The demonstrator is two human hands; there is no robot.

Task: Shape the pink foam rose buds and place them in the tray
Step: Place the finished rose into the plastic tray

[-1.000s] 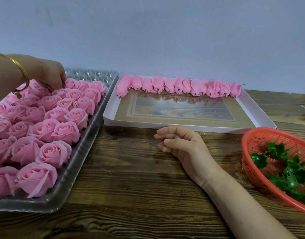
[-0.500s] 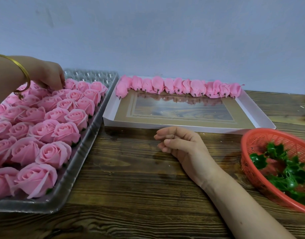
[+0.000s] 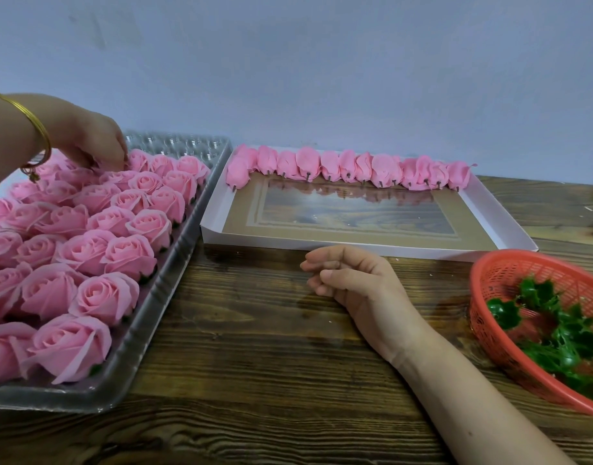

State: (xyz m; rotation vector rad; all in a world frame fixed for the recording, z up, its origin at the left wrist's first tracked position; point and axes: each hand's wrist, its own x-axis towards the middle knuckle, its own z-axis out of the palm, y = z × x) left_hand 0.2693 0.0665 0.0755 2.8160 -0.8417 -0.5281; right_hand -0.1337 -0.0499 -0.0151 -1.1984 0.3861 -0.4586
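- Dark, rough-grained wooden table [image 3: 254, 364] fills your view, with a pale blue-grey wall [image 3: 321, 62] behind it at twelve o'clock.
- Your left hand [image 3: 87, 142] is out at ten o'clock, knuckles up, with the fingers curled down onto the far rows of flowers. The fingertips are buried among petals, so you cannot tell whether they pinch a bloom or only press on it.
- Thin gold bangles [image 3: 36, 129] circle that wrist, and a small charm hangs from them just above the flowers.
- Under that hand, the clear ribbed plastic tray [image 3: 174, 236] runs from seven to eleven o'clock. It is packed with shaped pink foam roses [image 3: 130, 256] sitting upright, petals touching. Moulded cups show along its far edge.
- Your right hand [image 3: 352, 280] rests on the table at centre, fingers loosely curled and pointing toward nine o'clock, holding nothing.
- Just beyond it, at twelve o'clock, lies a shallow white cardboard box [image 3: 503, 223] with a glossy brown floor. A row of unshaped pink foam rose buds [image 3: 348, 167] lies along its far wall, dark stem stubs pointing toward you.
- At four o'clock, a red plastic mesh basket [image 3: 509, 266] holds glossy green plastic leaf calyxes [image 3: 556, 330], near your right forearm but apart from it.
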